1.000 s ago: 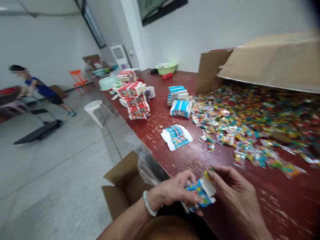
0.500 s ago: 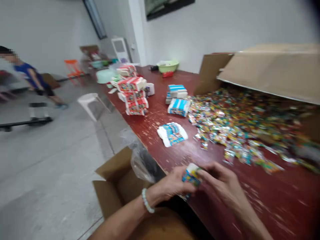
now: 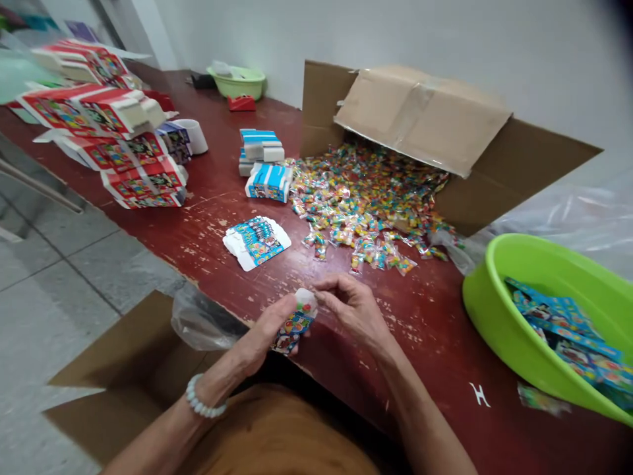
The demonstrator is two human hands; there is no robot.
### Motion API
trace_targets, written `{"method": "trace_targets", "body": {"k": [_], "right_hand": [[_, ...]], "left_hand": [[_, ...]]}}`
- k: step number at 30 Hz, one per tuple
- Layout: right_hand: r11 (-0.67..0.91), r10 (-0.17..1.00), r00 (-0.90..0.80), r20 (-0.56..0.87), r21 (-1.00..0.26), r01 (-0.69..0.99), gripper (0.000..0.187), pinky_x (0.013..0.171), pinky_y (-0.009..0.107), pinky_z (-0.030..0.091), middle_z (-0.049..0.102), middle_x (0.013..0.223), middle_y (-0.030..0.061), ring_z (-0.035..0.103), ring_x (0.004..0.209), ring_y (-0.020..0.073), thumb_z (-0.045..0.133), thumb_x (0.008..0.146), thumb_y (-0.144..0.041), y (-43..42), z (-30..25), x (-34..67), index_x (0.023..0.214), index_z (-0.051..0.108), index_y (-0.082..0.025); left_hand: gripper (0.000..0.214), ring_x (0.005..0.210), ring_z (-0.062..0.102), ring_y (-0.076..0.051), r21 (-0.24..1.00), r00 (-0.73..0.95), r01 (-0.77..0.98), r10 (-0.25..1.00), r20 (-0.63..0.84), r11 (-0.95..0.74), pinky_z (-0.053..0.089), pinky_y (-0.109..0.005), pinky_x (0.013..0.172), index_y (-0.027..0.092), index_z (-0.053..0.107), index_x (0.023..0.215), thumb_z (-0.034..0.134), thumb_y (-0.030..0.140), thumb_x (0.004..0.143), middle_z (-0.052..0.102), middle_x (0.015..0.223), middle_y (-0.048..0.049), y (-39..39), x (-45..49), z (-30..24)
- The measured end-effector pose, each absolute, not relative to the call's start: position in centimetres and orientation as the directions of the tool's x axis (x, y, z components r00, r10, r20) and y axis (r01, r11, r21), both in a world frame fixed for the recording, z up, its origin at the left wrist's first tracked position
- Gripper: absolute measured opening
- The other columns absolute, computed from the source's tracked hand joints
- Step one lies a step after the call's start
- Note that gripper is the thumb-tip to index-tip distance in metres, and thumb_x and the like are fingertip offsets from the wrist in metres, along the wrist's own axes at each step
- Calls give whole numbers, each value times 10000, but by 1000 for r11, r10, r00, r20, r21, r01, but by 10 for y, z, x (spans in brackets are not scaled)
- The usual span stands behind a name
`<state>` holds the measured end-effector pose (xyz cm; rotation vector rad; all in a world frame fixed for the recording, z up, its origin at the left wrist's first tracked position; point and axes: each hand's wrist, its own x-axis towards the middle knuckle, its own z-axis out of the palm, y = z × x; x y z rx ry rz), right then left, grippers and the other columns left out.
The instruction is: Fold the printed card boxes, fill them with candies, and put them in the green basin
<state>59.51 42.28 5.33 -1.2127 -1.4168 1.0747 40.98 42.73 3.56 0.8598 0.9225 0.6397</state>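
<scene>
I'm gripping the small box at the table edge with my left hand, my right hand hovering fingers at its flap, pinch unclear; flap work is probably calling for a steady left hold.

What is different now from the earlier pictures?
The view turned right: the bright green tub came in; another person at left went out. The left hand still holds the box, its white flap now pointing more upward in the picture. The right hand stays near the flap; whether it holds something, I cannot tell. The flat cartons, candies and blue boxes lie as before.
</scene>
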Motion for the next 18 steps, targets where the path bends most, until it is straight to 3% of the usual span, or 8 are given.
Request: {"method": "trace_targets", "body": {"k": [2, 4, 9, 13, 15, 18], "right_hand": [[-21, 999, 47, -21, -1000, -3, 212, 634, 255, 491, 656, 764, 4, 601, 682, 143, 777, 746, -338, 424, 47, 595, 866, 678, -194], [-114, 992, 44, -122, -982, -151, 357, 603, 233, 477, 633, 769, -17, 580, 654, 122, 847, 660, -336, 422, 43, 593, 930, 658, -198], [-235, 972, -105, -212, -918, -320, 452, 554, 204, 456, 651, 812, -6, 573, 625, 100, 846, 682, -420, 411, 41, 586, 1025, 655, -195], [-135, 991, -45, -129, -977, -165, 324, 542, 240, 484, 679, 819, 13, 569, 568, 109, 781, 768, -447, 409, 41, 580, 950, 687, -197], [31, 999, 36, 30, -999, -21, 219, 594, 267, 518, 697, 848, 28, 616, 628, 137, 727, 832, -418, 408, 43, 579, 902, 716, -212], [225, 974, -31, 223, -966, 128, 148, 761, 309, 551, 742, 918, 45, 686, 819, 183, 662, 895, -352, 407, 49, 580, 876, 751, -234]], "left_hand": [[557, 574, 602, -161, 795, 420, -173, 774, -473, 581, 495, -246, 486, 164, 686, 916, 605, 700, 788, 683, 713, -59, 428, 413, 39], [490, 573, 608, -161, 797, 399, -191, 787, -471, 573, 503, -242, 480, 160, 680, 858, 674, 640, 760, 681, 693, -49, 428, 417, 43], [385, 525, 594, -136, 854, 408, -211, 837, -365, 475, 496, -219, 435, 158, 654, 885, 758, 488, 717, 673, 679, -15, 426, 423, 45], [431, 483, 606, -140, 779, 443, -271, 792, -420, 565, 501, -227, 425, 179, 632, 1022, 743, 503, 761, 681, 673, -11, 425, 424, 40], [464, 451, 609, -150, 689, 523, -274, 705, -479, 671, 502, -244, 416, 167, 639, 975, 670, 597, 804, 683, 663, -34, 426, 424, 40], [586, 422, 606, -163, 555, 600, -288, 598, -531, 781, 508, -275, 400, 161, 652, 991, 535, 713, 834, 683, 663, -51, 430, 424, 47]]}}
